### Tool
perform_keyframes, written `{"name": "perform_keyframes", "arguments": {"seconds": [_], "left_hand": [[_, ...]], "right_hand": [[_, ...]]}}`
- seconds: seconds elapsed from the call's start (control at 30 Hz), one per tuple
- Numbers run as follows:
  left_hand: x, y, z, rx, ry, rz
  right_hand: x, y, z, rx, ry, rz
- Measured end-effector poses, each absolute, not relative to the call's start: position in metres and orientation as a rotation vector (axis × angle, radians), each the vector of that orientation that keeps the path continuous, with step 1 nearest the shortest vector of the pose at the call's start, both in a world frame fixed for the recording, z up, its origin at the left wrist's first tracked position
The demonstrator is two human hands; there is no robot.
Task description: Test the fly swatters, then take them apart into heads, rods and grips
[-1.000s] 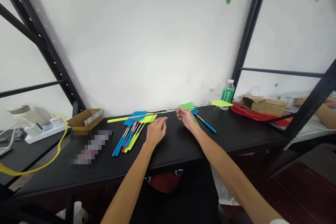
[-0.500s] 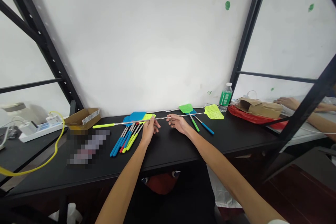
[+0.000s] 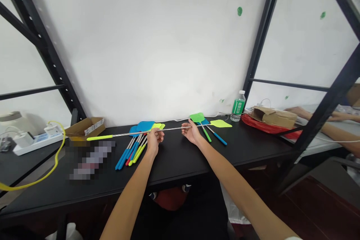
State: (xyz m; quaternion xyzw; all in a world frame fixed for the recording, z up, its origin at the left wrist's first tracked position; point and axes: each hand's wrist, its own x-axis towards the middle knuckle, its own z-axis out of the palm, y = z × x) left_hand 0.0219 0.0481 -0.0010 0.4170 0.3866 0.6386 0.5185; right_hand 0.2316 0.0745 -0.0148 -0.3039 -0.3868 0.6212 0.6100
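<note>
A yellow fly swatter (image 3: 174, 129) with an extended metal rod lies across both my hands, its grip to the left and its paddle to the right. My left hand (image 3: 154, 139) has its fingers closed round the rod. My right hand (image 3: 191, 132) holds the rod nearer the paddle, with its fingers curled. Below and left of my left hand lies a group of blue, red and yellow fly swatters (image 3: 132, 152). Behind my right hand rest a green fly swatter (image 3: 197, 117) and a blue one (image 3: 220, 138), their heads overlapping.
An open cardboard box (image 3: 87, 129) and a white power strip (image 3: 38, 143) with a yellow cable (image 3: 57, 153) are at the left. A water bottle (image 3: 238, 107) stands by the wall. Right of the black frame, a flattened carton (image 3: 272, 115) lies on red plastic (image 3: 270, 126), near another person's arms (image 3: 334, 127).
The held swatter has shifted slightly left and its paddle has turned, looking narrower. My right hand's fingers have come up to the rod. The view has moved a little.
</note>
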Motion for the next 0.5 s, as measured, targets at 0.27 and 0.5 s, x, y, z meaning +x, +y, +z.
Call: {"name": "perform_keyframes", "arguments": {"seconds": [0.27, 0.5], "left_hand": [[0.0215, 0.0461, -0.0045, 1.109, 0.901, 1.423], [0.0212, 0.0477, -0.0077, 1.196, 0.897, 1.354]], "right_hand": [[0.2300, 0.0689, -0.0147, -0.678, -0.924, 1.509], [0.2299, 0.0667, -0.0140, -0.707, -1.006, 1.492]]}}
